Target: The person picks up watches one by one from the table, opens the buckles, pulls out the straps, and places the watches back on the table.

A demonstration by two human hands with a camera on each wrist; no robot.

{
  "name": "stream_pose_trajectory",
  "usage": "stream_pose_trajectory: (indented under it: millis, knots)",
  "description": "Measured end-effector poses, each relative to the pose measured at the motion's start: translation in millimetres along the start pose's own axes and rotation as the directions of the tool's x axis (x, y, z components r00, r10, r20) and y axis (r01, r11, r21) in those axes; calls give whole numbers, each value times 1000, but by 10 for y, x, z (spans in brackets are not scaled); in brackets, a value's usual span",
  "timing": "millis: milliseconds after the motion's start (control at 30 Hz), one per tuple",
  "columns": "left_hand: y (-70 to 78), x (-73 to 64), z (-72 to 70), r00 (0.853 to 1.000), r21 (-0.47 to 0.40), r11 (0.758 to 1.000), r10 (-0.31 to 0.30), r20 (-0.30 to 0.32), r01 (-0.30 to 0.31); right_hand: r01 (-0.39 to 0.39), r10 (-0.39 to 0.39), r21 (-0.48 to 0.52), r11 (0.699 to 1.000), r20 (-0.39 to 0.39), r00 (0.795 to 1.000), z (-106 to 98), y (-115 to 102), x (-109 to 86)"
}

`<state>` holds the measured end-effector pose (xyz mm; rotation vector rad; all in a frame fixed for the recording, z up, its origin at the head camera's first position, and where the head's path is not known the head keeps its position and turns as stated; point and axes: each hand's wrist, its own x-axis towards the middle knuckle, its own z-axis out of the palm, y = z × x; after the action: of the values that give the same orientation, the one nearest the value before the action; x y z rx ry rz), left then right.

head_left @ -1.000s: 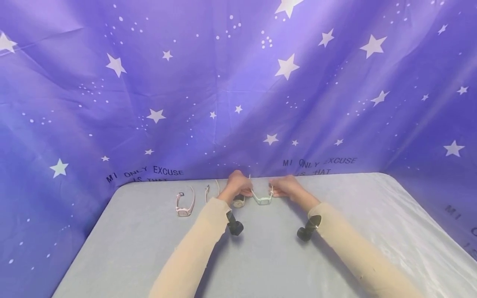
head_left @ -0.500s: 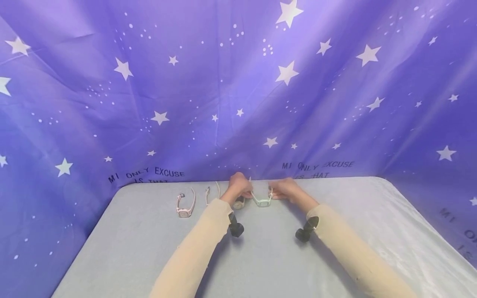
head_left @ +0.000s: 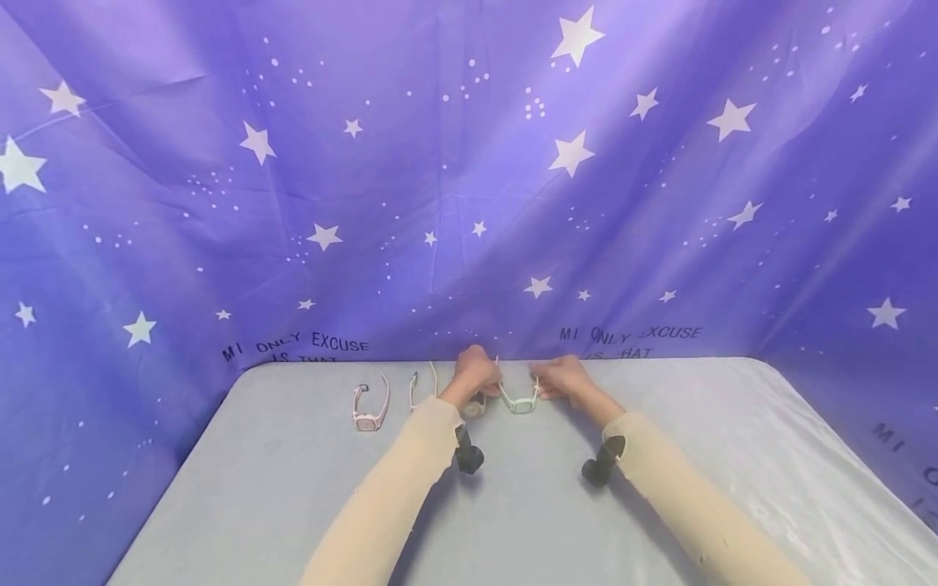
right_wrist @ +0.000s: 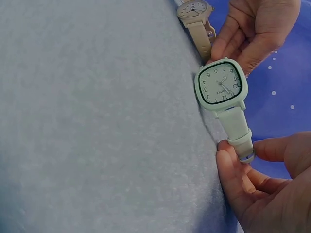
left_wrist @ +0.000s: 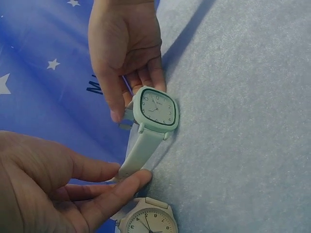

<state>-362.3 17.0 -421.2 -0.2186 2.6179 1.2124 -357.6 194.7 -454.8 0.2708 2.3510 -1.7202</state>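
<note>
A mint-green wristwatch [head_left: 523,405] with a rounded square face is between my hands near the table's back edge. My left hand [head_left: 475,376] pinches the free end of its strap between thumb and fingers. At the other end, my right hand [head_left: 570,379] holds the strap by the buckle [right_wrist: 248,158]. Both straps rise from the case in a U shape, with the dial [left_wrist: 158,108] facing toward the person. A beige round-faced watch [right_wrist: 193,9] lies right beside the left hand, partly covered by it in the head view.
Farther left on the grey cloth-covered table [head_left: 513,521] lie a pink watch [head_left: 368,422] and another pale-strapped watch [head_left: 414,392], its case hidden behind the left sleeve. A purple star-printed curtain [head_left: 454,179] hangs directly behind the table's back edge.
The head view has tilted up slightly, so the table and hands sit lower in it. Both hands keep their hold on the mint-green watch, which has barely moved.
</note>
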Motion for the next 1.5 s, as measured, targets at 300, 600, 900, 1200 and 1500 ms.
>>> stream_pose_trajectory:
  millis: [300, 600, 900, 1200, 1500]
  knots:
    - [19, 2, 29, 1000, 13, 1000, 19, -6, -19, 39, -39, 7, 999, -39, 999, -3, 8, -50]
    - [-18, 8, 17, 1000, 14, 1000, 22, -8, -22, 99, -101, -25, 995, -66, 993, 62, 59, -51]
    - [-1, -36, 38, 999, 55, 997, 50, -3, -50, 96, -103, -85, 992, -88, 991, 45, 80, -54]
    - [23, -60, 32, 999, 67, 997, 37, -5, -36, 94, -100, -71, 993, -78, 992, 42, 67, -48]
    - [28, -139, 16, 998, 98, 993, 59, -2, -59, 86, -92, -70, 994, -80, 993, 49, 40, -55]
